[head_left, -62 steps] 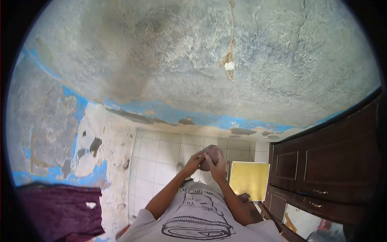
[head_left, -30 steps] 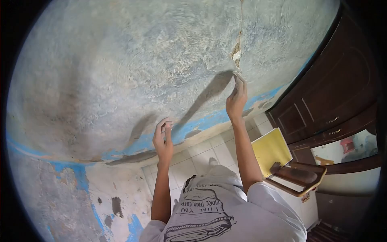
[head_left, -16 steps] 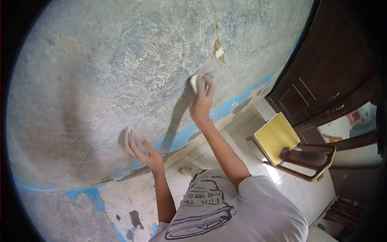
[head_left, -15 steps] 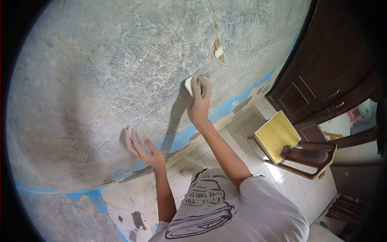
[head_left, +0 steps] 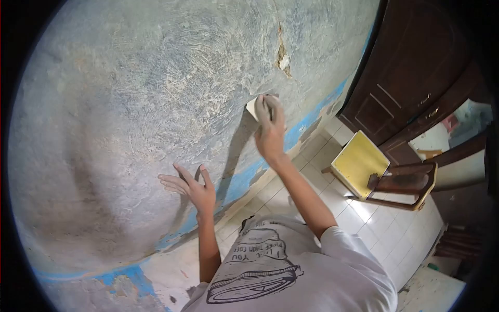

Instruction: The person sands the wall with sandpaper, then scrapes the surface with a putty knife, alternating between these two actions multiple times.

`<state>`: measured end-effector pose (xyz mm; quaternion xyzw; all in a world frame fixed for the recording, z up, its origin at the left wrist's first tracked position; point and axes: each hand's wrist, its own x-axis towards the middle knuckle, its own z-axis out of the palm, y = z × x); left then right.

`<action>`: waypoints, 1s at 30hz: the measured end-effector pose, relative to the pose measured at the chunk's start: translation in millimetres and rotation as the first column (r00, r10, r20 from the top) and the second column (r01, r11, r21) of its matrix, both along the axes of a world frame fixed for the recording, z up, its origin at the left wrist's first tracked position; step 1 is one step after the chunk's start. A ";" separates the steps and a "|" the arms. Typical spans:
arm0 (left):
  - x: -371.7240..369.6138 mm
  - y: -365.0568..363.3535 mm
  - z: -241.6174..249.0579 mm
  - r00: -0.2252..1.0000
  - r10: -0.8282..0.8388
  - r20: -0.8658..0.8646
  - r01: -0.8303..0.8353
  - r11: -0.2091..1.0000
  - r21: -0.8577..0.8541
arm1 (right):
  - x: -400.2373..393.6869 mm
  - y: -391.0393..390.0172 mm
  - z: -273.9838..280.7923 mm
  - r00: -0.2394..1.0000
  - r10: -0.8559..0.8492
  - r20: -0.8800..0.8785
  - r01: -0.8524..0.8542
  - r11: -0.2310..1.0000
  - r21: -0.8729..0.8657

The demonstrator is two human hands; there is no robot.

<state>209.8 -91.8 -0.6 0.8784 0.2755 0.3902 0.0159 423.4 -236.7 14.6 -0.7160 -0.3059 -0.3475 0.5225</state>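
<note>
My right hand (head_left: 270,127) presses a small off-white flat piece (head_left: 252,109) against the scuffed grey wall (head_left: 208,67), its fingers bent over the top. Most of that piece is hidden under the fingers, and its kind I cannot tell. Lower and to the left, my left hand (head_left: 196,190) is open, with fingers spread close to the wall's surface, holding nothing. Curved scratch marks cover the wall around both hands. Just above my right hand, a crack with a chipped hole (head_left: 283,60) runs down the plaster.
A blue paint band (head_left: 244,182) runs along the wall's lower part. On the tiled floor (head_left: 317,156) to the right stands a chair with a yellow seat (head_left: 360,162). Behind it is a dark wooden cabinet (head_left: 416,62) with metal handles.
My right hand has shifted a little to the right in view with the off-white piece. My left hand has turned and spread its fingers. The camera view has shifted slightly.
</note>
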 end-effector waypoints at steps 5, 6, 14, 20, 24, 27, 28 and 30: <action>12.9 14.4 -22.3 0.999 0.045 0.009 -0.046 0.997 0.069 | 3.0 -5.0 9.5 0.985 -0.113 -0.128 0.105 0.992 -0.066; 15.4 15.9 -25.3 0.999 0.049 0.016 -0.051 0.994 0.095 | -9.6 -3.1 15.5 0.990 -0.076 -0.119 0.066 0.995 -0.079; 22.5 18.1 -29.3 0.996 0.072 0.057 -0.082 0.979 0.188 | -14.0 -14.3 34.8 0.981 -0.066 -0.180 0.029 0.980 -0.199; 21.4 18.6 -35.5 0.994 0.092 0.060 -0.100 0.983 0.156 | 4.1 -6.0 13.1 0.943 -0.085 -0.322 0.070 0.996 -0.058; 19.5 16.9 -34.1 0.994 0.102 0.042 -0.107 0.984 0.144 | -31.5 0.5 40.9 0.982 -0.018 -0.187 -0.009 0.989 -0.146; 21.9 14.7 -36.1 0.995 0.099 0.033 -0.102 0.989 0.105 | 17.0 -7.7 21.3 0.939 -0.172 -0.298 0.169 0.985 -0.036; 22.6 12.8 -37.6 0.995 0.099 0.035 -0.101 0.991 0.091 | 25.3 -13.9 21.5 0.919 -0.183 -0.349 0.176 0.983 -0.052; 23.9 8.6 -43.4 0.993 0.117 0.034 -0.120 0.989 0.089 | 5.6 -4.5 33.6 0.941 -0.108 -0.320 0.111 0.994 -0.007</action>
